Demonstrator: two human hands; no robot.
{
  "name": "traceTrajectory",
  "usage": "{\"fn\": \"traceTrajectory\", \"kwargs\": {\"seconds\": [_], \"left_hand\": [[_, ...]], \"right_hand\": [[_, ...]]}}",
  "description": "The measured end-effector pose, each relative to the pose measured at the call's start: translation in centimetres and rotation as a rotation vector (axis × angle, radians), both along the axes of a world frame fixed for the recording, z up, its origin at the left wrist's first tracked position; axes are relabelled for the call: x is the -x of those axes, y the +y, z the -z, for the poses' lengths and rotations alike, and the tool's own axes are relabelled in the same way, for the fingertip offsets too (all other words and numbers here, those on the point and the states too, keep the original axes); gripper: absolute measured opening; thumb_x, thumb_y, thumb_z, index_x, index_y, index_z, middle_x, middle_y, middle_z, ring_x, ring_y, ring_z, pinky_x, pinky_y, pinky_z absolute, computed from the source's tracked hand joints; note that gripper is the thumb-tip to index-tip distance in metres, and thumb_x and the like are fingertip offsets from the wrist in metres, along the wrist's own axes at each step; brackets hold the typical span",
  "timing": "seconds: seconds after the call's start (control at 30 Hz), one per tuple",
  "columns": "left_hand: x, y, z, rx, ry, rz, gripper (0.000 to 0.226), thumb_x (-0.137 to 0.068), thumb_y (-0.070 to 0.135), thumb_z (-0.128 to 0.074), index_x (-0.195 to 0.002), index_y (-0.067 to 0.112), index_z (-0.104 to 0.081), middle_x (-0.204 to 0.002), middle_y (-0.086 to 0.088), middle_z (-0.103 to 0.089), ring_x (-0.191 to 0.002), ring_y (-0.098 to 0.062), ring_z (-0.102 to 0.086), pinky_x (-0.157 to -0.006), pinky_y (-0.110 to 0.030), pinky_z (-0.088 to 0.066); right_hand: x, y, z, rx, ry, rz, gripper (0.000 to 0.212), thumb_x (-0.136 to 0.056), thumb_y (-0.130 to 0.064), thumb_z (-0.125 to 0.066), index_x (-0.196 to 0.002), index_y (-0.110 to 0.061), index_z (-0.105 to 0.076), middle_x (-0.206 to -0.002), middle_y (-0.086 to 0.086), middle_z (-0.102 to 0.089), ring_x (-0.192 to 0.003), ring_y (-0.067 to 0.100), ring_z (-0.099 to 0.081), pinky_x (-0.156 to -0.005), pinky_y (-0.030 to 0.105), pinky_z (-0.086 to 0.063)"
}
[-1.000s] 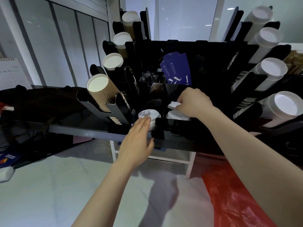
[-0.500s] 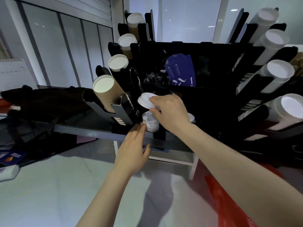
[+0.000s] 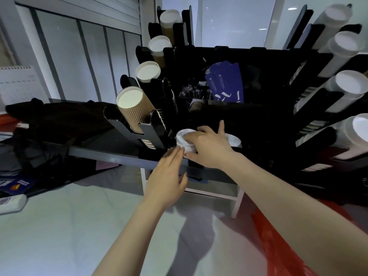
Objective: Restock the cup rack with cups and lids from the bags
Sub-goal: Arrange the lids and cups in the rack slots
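The black cup rack [image 3: 264, 108] stands on a dark shelf ahead of me. A stack of white lids [image 3: 184, 139] sits in a front compartment at its centre. My right hand [image 3: 209, 146] lies over that stack, fingers spread, holding the top lid down. My left hand [image 3: 169, 172] is just in front, its straight fingertips touching the stack's near side. A second pile of white lids [image 3: 234, 140] shows to the right, behind my right hand. A brown ribbed cup stack [image 3: 135, 110] fills the lower left holder.
White cup stacks [image 3: 350, 86] fill the holders on the right; more cups [image 3: 148, 71] climb the left side. Blue sleeves [image 3: 225, 84] stand in the rack's middle. A red bag [image 3: 278, 240] lies on the floor at the right. Dark bags [image 3: 39, 124] pile up on the left.
My right hand carried a white lid from the right compartment over to the left stack and lowered it onto the top. My left hand stayed at the stack's front.
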State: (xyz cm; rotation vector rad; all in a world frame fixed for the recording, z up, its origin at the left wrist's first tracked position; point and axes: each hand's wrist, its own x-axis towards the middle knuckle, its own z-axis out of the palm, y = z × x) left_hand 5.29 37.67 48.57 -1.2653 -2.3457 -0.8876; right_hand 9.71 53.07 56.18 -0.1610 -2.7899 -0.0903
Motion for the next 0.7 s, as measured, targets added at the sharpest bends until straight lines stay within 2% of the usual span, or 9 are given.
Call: {"fn": "traceTrajectory", "kwargs": {"seconds": [0.07,0.17,0.23,0.33,0.4,0.5,0.6,0.7], "left_hand": [[-0.1,0.3,-0.4,-0.006,0.032,0.007,0.065,-0.088,0.018,-0.055,-0.147,0.013,-0.029,-0.154,-0.002,-0.028,-0.141,-0.018,-0.023,-0.109,-0.025,-0.024],[0.0,1.2,-1.5,0.002,0.128,0.049,0.064,-0.086,0.016,-0.057,-0.145,0.009,-0.033,-0.152,-0.007,-0.032,-0.138,-0.024,-0.031,-0.108,-0.035,-0.032],[0.5,2.2,-2.3,0.026,0.198,0.052,0.066,-0.082,0.01,-0.057,-0.144,0.006,-0.034,-0.151,-0.009,-0.034,-0.139,-0.026,-0.032,-0.112,-0.038,-0.028],[1.6,3.9,-3.3,0.164,0.295,-0.026,0.072,-0.079,0.006,-0.053,-0.146,0.007,-0.027,-0.153,-0.008,-0.028,-0.145,-0.023,-0.016,-0.116,-0.036,0.001],[2.3,4.9,-3.5,0.297,0.315,-0.093,0.071,-0.082,0.009,-0.048,-0.148,0.012,-0.021,-0.155,-0.004,-0.021,-0.146,-0.018,-0.006,-0.113,-0.043,0.013],[2.6,5.6,-3.4,0.381,0.285,-0.156,0.068,-0.083,0.012,-0.046,-0.147,0.017,-0.021,-0.154,-0.002,-0.024,-0.144,-0.016,-0.011,-0.109,-0.054,0.018],[2.3,5.8,-3.6,0.386,0.257,-0.176,0.066,-0.083,0.017,-0.051,-0.144,0.018,-0.025,-0.152,-0.005,-0.028,-0.143,-0.019,-0.017,-0.109,-0.055,0.017],[1.7,6.4,-3.8,0.45,0.222,-0.237,0.069,-0.085,0.023,-0.053,-0.145,0.014,-0.021,-0.152,-0.015,-0.025,-0.144,-0.023,-0.016,-0.109,-0.059,0.015]], "right_hand": [[-0.9,0.5,-0.2,0.055,0.129,-0.019,0.045,-0.09,-0.04,-0.057,-0.132,-0.027,-0.052,-0.134,-0.007,-0.054,-0.135,0.018,-0.031,-0.11,0.063,0.003],[-2.7,2.3,-0.9,0.108,0.292,0.1,0.038,-0.09,-0.026,-0.055,-0.128,-0.024,-0.057,-0.13,-0.003,-0.059,-0.126,0.021,-0.045,-0.113,0.055,-0.014],[-3.9,4.0,-1.3,0.115,0.246,0.197,0.039,-0.09,-0.029,-0.053,-0.129,-0.025,-0.057,-0.13,-0.002,-0.06,-0.122,0.023,-0.05,-0.112,0.055,-0.017],[-5.2,5.4,-1.4,0.133,0.076,0.266,0.042,-0.092,-0.044,-0.047,-0.132,-0.031,-0.053,-0.131,-0.005,-0.059,-0.122,0.024,-0.052,-0.112,0.062,-0.009],[-5.8,5.4,-0.9,0.098,-0.021,0.222,0.051,-0.091,-0.058,-0.042,-0.137,-0.036,-0.046,-0.137,-0.011,-0.053,-0.128,0.02,-0.047,-0.109,0.066,-0.002],[-6.0,5.2,-0.3,0.029,-0.113,0.169,0.059,-0.088,-0.064,-0.043,-0.141,-0.041,-0.036,-0.147,-0.014,-0.041,-0.135,0.017,-0.038,-0.107,0.069,0.001],[-5.8,5.1,-0.9,0.049,-0.148,0.175,0.055,-0.089,-0.056,-0.051,-0.14,-0.044,-0.038,-0.146,-0.011,-0.043,-0.133,0.021,-0.04,-0.107,0.07,0.0],[-5.8,5.0,-1.2,0.057,-0.164,0.194,0.052,-0.09,-0.052,-0.051,-0.14,-0.045,-0.038,-0.146,-0.009,-0.043,-0.133,0.022,-0.039,-0.107,0.071,-0.001]]}}
